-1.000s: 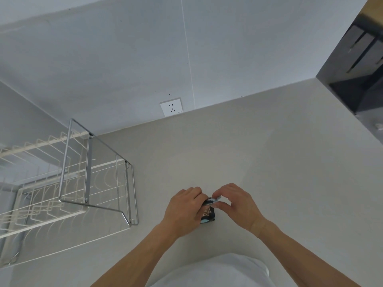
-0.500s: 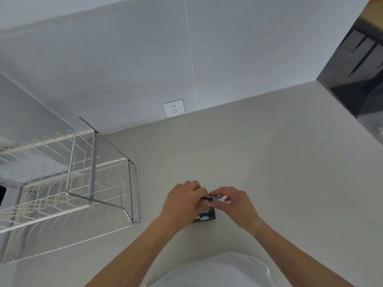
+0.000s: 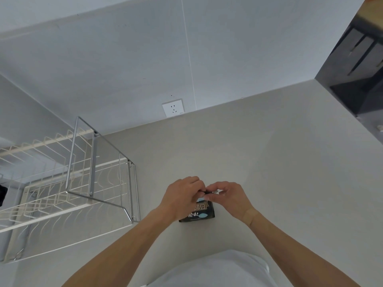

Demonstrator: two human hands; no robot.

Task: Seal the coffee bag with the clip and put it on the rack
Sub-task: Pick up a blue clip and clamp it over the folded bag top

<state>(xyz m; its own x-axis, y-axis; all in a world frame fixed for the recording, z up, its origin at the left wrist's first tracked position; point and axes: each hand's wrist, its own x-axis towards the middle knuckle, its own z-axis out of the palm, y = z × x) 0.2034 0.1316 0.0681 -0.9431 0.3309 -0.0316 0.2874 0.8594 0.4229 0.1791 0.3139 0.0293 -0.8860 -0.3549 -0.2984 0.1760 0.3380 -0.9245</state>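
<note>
Seen from above my own arms: a small black coffee bag (image 3: 199,212) with pale printed characters and a light blue oval mark stands on a plain light grey countertop (image 3: 269,172), close in front of me. The writing looks like Chinese script, but it is too small and partly covered to read. My left hand (image 3: 182,196) is curled over the bag's top left, fingers clenched around its folded upper edge. My right hand (image 3: 230,195) meets it from the other side, fingertips pinching a small clip (image 3: 209,193) at the top of the bag; only a pale sliver and a dark bit of it show between my fingers. To my left on the counter stands a two-tier wire rack (image 3: 83,183) with cream shelves and a chrome frame, well apart from the bag. A white wall socket (image 3: 173,107) sits low on the wall beyond.
</note>
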